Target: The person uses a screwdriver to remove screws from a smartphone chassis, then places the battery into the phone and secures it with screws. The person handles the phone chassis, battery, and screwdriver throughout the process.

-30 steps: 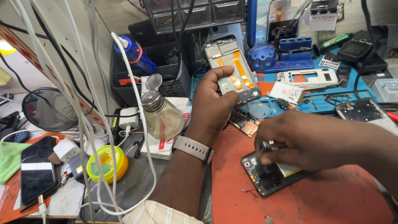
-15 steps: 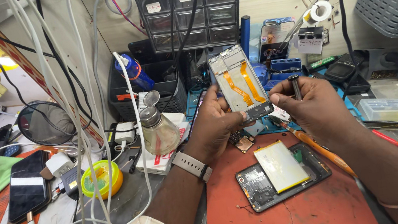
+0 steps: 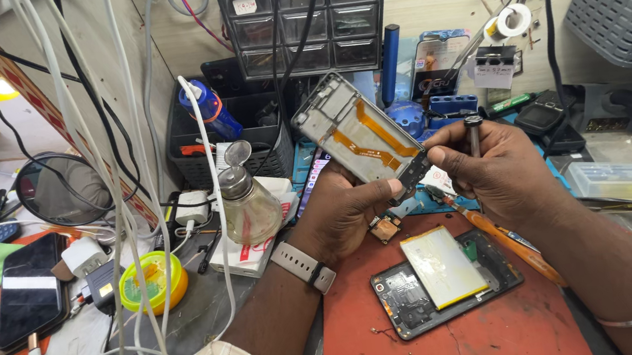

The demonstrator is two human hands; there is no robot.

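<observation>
1. Head view: the left hand (image 3: pixel 348 210) gripped a phone frame (image 3: pixel 354 129), raised tilted above the table (image 3: pixel 511 330).
2. The right hand (image 3: pixel 496 171) pinched a screwdriver (image 3: pixel 474 132) just beside the frame's lower end.
3. An opened phone (image 3: pixel 444 274) lay below on the red mat (image 3: pixel 465 344).

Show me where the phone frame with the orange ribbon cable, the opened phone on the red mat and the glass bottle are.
phone frame (image 3: pixel 353 134), head view, on the orange ribbon cable.
opened phone (image 3: pixel 441 268), head view, on its pale battery.
glass bottle (image 3: pixel 250 208), head view, on its rounded belly.

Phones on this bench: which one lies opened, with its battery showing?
The opened phone on the red mat, showing a pale battery; the black phone at left lies closed, screen up.
</observation>
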